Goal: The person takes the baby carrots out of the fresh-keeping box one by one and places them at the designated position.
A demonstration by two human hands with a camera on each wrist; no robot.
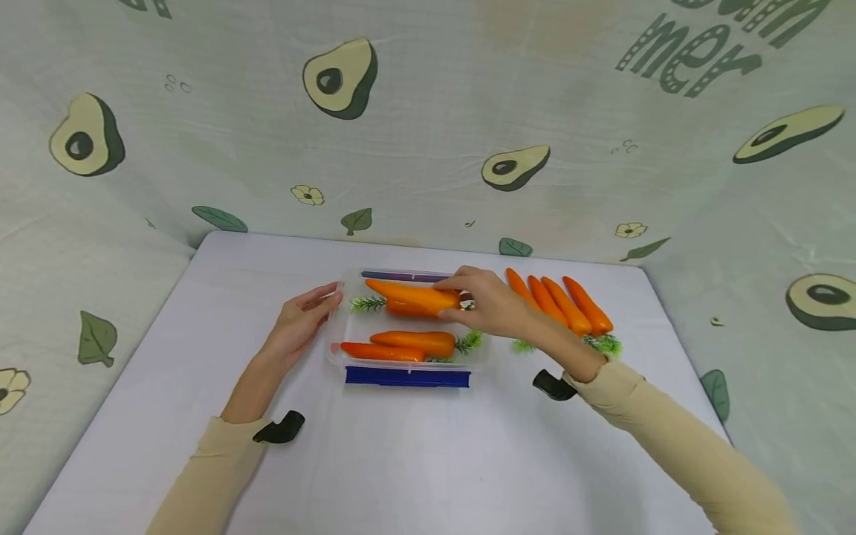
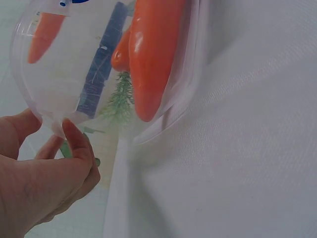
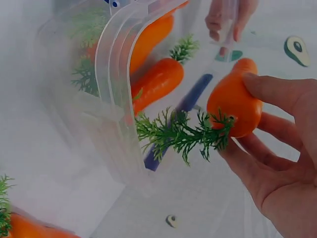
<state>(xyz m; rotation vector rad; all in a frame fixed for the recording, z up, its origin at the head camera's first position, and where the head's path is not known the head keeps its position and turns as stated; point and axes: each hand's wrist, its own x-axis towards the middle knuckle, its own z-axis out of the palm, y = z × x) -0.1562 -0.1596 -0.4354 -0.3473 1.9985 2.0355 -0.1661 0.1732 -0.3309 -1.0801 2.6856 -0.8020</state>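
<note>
A clear plastic container (image 1: 348, 327) with blue side clips stands mid-table with several orange toy carrots inside. My left hand (image 1: 299, 321) pinches the rim at its left end between thumb and fingers, as the left wrist view shows at the container's edge (image 2: 54, 116). My right hand (image 1: 491, 305) grips a carrot (image 1: 408, 294) by its thick leafy end, above another carrot at the far side. In the right wrist view, thumb and fingers hold this carrot (image 3: 235, 101), its green leaves hanging beside the container wall. Two more carrots (image 1: 383, 352) lie along the near side.
Several carrots (image 1: 588, 305) with green tops lie side by side on the white table (image 1: 401, 461), right of the container and partly behind my right forearm. A cloth printed with avocados (image 1: 428, 134) rises behind the table and at both sides.
</note>
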